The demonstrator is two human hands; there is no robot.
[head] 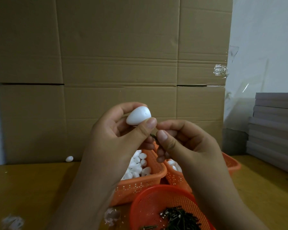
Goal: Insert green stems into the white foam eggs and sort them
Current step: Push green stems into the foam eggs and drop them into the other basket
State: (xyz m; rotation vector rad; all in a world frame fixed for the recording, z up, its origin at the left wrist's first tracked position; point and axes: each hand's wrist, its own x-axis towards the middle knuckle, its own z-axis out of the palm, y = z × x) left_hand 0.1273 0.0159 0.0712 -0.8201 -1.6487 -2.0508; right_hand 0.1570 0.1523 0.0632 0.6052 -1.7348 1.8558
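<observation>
White foam is held up in front of the cardboard wall [116, 47]: one egg [138, 116] is gripped by the left hand [121, 135], fingers curled over its top and the thumb pressed under its right end. Just below and right of the egg, a dark green stem [153, 136] is pinched between thumb and forefinger of the right hand [181, 143]; only a short tip shows, so its full length cannot be told.

The step in hand is judged to be insertion — the stem is brought near the egg but not yet seen entering it. The next move would call for the tip to be lined up with an end of the egg and pushed straight in, with the egg steadied against the push; foam is likely to dent if squeezed hard.

The egg's long axis lies nearly level, tilted slightly, with the narrower end seemingly toward the lower left and the blunter end toward the right, above the thumb. The stem tip slants up and to the left, toward the egg.

Below the egg, two orange baskets stand side by side on the table [32, 188]: the left basket [140, 185] is filled with plain eggs, the right basket [231, 165] is mostly hidden by the right hand. Further below, a round red basket [156, 196] holds a heap of stems [181, 218]. Far left of the egg, a stray egg [69, 158] lies at the foot of the cardboard.
</observation>
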